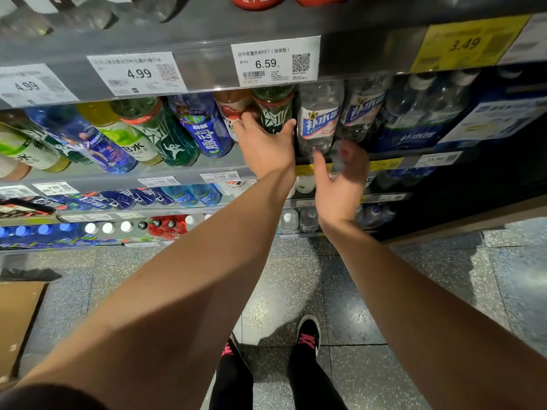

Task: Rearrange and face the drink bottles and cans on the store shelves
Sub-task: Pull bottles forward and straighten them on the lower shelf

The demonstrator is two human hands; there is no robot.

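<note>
Both hands are up at the middle shelf [124,180], so the step in hand looks like facing the front row of bottles there. The left hand [265,146] reaches in at about 12 o'clock of the view, its grip spread round the dark green bottle [273,112]: thumb on the right flank, fingers on the left, between it and the white and red bottle [232,112]. The right hand [340,179], just toward 3 o'clock, is at the foot of the clear bottle with the blue and white label [318,119]. Motion blur makes it hard to tell whether that grip is closed on the bottle or only touching it.

The next move probably calls for turning the green bottle so its label faces out, then drawing it flush with the shelf edge. The clear bottle then needs squaring up beside its twin [365,109] at 3 o'clock.
</note>
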